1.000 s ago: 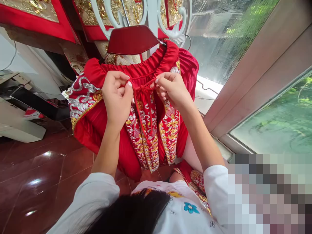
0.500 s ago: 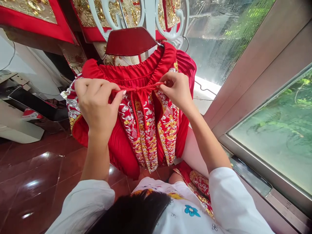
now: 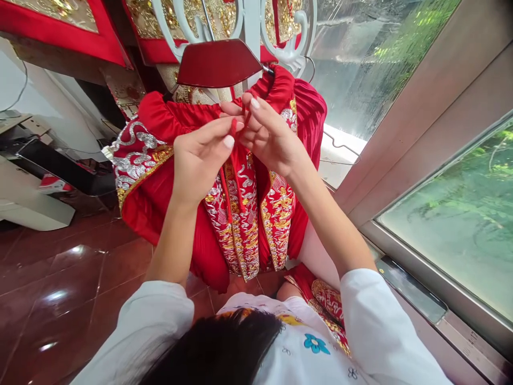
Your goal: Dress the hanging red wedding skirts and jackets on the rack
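Observation:
A red skirt (image 3: 160, 198) with silver and gold embroidered panels (image 3: 242, 235) hangs by its gathered waistband from a hanger with a dark red centre piece (image 3: 219, 63). In front of the waistband, my left hand (image 3: 202, 155) pinches a red drawstring (image 3: 234, 127) between thumb and finger. Close beside it, my right hand (image 3: 272, 131) has the cord looped about its raised fingers, palm partly turned toward me. Two cord ends dangle down over the middle panel. The knot at the waistband is hidden behind my hands.
White scrolled metalwork (image 3: 251, 37) stands behind the hanger, with gold-sequined red-edged cloth (image 3: 108, 48) above left. To the right is a framed window (image 3: 452, 182) with a phone (image 3: 412, 289) on its sill. Another embroidered red piece (image 3: 326, 299) lies below.
Both hands have come together at the centre from either side of the waistband. The cord, earlier stretched sideways between them, is now raised and looped at the fingers.

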Available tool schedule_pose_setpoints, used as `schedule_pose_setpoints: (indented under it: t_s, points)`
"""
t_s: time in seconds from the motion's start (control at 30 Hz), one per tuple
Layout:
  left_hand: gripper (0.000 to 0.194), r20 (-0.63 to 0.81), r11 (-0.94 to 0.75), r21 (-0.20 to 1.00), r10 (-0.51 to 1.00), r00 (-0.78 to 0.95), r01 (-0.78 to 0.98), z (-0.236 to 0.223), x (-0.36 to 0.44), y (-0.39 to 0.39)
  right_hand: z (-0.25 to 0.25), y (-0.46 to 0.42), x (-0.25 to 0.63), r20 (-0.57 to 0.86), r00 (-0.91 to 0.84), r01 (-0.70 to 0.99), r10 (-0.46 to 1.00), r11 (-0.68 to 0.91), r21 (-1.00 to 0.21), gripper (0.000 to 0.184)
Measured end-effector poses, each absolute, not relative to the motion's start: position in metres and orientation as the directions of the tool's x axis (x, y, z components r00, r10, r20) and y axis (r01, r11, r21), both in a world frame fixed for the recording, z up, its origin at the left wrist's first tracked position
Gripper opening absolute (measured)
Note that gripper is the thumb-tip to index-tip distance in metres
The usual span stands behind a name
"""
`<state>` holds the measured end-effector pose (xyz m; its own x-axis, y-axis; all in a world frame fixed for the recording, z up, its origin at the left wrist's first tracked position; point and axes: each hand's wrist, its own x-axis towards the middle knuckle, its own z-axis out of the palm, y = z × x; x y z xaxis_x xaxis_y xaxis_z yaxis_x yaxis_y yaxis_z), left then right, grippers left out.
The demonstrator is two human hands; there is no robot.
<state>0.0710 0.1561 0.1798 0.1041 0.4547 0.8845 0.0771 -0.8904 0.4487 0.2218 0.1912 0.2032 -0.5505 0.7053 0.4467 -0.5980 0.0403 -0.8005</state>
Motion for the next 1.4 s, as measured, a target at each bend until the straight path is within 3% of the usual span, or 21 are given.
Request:
schedule_pose_setpoints:
  t_s: [0.07, 0.13, 0.27, 0.4, 0.53, 0.73, 0.9, 1.07, 1.17, 1.3, 1.4]
  points:
    - [0.016, 0.883, -0.885, 0.462, 0.465, -0.055, -0.061, 0.18, 0.076, 0.165, 0.203, 0.199, 0.213, 0.436, -0.524, -0.629, 0.732, 0.012, -0.777, 0.047]
    - [0.028, 0.836, -0.844, 0.493, 0.527, -0.153, -0.212, 0.184, 0.077, 0.169, 0.205, 0.203, 0.209, 0.436, -0.485, -0.645, 0.758, 0.027, -0.764, 0.049]
    - [0.041, 0.768, -0.743, 0.595, 0.638, -0.056, -0.308, 0.197, 0.066, 0.163, 0.215, 0.199, 0.214, 0.445, -0.345, -0.48, 0.827, 0.252, -0.84, 0.046]
    - [0.042, 0.734, -0.707, 0.661, 0.679, 0.018, -0.252, 0.199, 0.048, 0.163, 0.215, 0.204, 0.225, 0.416, -0.254, -0.273, 0.873, 0.348, -0.897, 0.048]
    - [0.04, 0.699, -0.695, 0.707, 0.715, -0.026, -0.129, 0.189, 0.041, 0.171, 0.202, 0.217, 0.225, 0.433, -0.241, -0.272, 0.869, 0.367, -0.889, 0.05]
    - [0.018, 0.831, -0.831, 0.556, 0.556, -0.005, -0.006, 0.178, 0.042, 0.163, 0.191, 0.209, 0.23, 0.497, -0.287, -0.446, 0.819, 0.345, -0.826, 0.038]
    - [0.011, 0.902, -0.873, 0.432, 0.413, -0.127, 0.227, 0.174, 0.037, 0.144, 0.187, 0.195, 0.245, 0.501, -0.186, -0.399, 0.845, 0.4, -0.825, 0.024]
    - [0.008, 0.785, -0.771, 0.615, 0.578, -0.223, 0.167, 0.167, 0.031, 0.139, 0.186, 0.193, 0.245, 0.503, -0.173, -0.434, 0.847, 0.393, -0.811, 0.014]
    - [0.011, 0.771, -0.74, 0.632, 0.568, -0.288, 0.231, 0.163, 0.026, 0.142, 0.187, 0.196, 0.245, 0.471, -0.149, -0.403, 0.87, 0.381, -0.832, 0.011]
    - [0.013, 0.77, -0.712, 0.637, 0.57, -0.288, 0.294, 0.16, 0.02, 0.144, 0.178, 0.195, 0.243, 0.488, -0.07, -0.229, 0.87, 0.462, -0.857, 0.011]
    - [0.014, 0.696, -0.69, 0.716, 0.693, -0.189, 0.104, 0.161, 0.024, 0.141, 0.165, 0.186, 0.236, 0.605, 0.015, -0.045, 0.796, 0.605, -0.795, 0.009]
